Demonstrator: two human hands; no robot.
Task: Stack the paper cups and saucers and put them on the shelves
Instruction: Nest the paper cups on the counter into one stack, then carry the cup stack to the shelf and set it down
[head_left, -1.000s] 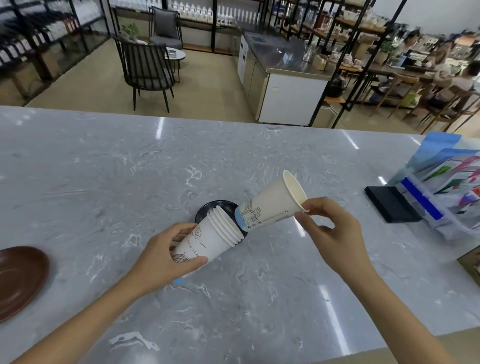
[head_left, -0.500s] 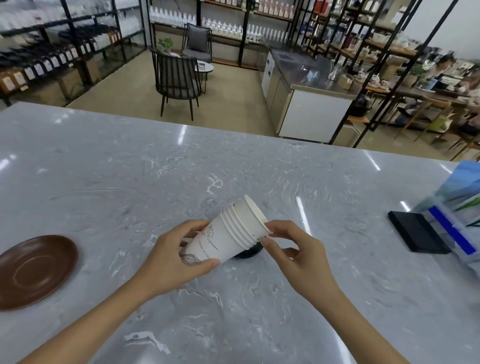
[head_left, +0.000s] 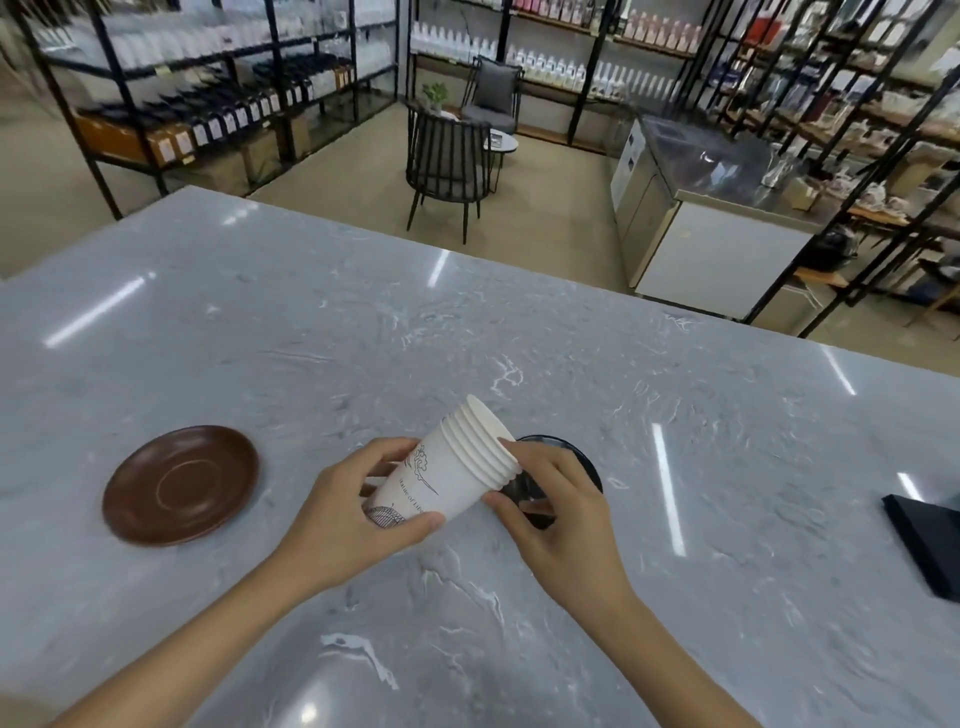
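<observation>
gripping one tilted stack of five nested paper cups (head_left: 451, 475), left hand (head_left: 347, 512) and right hand (head_left: 558, 512); two saucers

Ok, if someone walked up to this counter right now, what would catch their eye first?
Probably the tilted stack of paper cups at the centre, gripped by the left hand with the right hand at its rim. Next, the brown saucer lying alone to the left on the marble counter, and a black saucer half hidden behind the cups.

Both bare forearms reach in from the bottom edge, converging. Left hand (head_left: 347, 512) curls palm-right, thumb underneath, fingers over the top in a firm grip. Right hand (head_left: 558, 512) angles inward, thumb and fingertips (head_left: 511, 448) pinching together.
</observation>
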